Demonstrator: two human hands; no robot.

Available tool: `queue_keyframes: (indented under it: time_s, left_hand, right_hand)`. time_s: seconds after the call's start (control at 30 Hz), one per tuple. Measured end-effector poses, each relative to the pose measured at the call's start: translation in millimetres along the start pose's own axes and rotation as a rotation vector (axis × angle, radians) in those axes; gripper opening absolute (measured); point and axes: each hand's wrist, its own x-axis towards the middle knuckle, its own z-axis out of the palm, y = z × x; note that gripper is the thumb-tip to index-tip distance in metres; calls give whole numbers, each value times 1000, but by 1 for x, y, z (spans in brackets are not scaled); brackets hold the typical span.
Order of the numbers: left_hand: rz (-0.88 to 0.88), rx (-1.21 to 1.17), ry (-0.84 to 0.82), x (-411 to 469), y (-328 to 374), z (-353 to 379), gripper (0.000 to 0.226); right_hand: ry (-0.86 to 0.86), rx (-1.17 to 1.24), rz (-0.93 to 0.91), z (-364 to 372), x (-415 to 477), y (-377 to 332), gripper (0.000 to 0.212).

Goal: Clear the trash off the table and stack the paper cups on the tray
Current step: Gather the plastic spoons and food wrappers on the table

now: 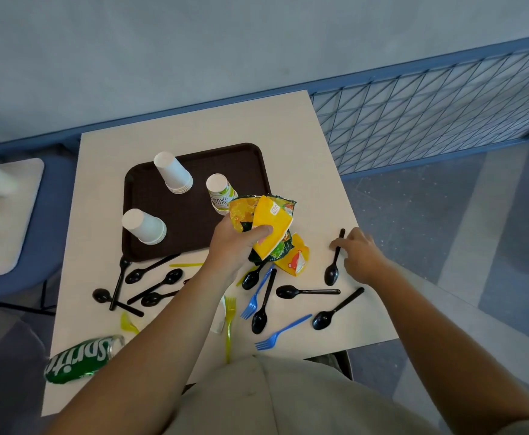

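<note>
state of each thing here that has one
White paper cup stacks, upside down on brown plastic tray
Printed paper cup stack, upside down
Yellow snack wrappers, crumpled, gripped by left hand
Green Sprite can, lying on its side
Black plastic spoon, flat on table, right hand touching handle

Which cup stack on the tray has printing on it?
The printed stack at the tray's right edge, beside the wrappers the left hand grips: green lettering, while the other two are plain white.
</note>
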Motion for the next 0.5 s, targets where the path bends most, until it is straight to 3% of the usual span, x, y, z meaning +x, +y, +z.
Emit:
queue_keyframes:
  time_s: [0.33,0.5]
  left_hand:
    - [-12,-22,-6,2,1,1,37]
    - [-3,-6,5,5,0,-4,39]
  right_hand:
    - [69,-239,-140,5,15,11,18]
    - [72,-291,-125,-5,21,24,18]
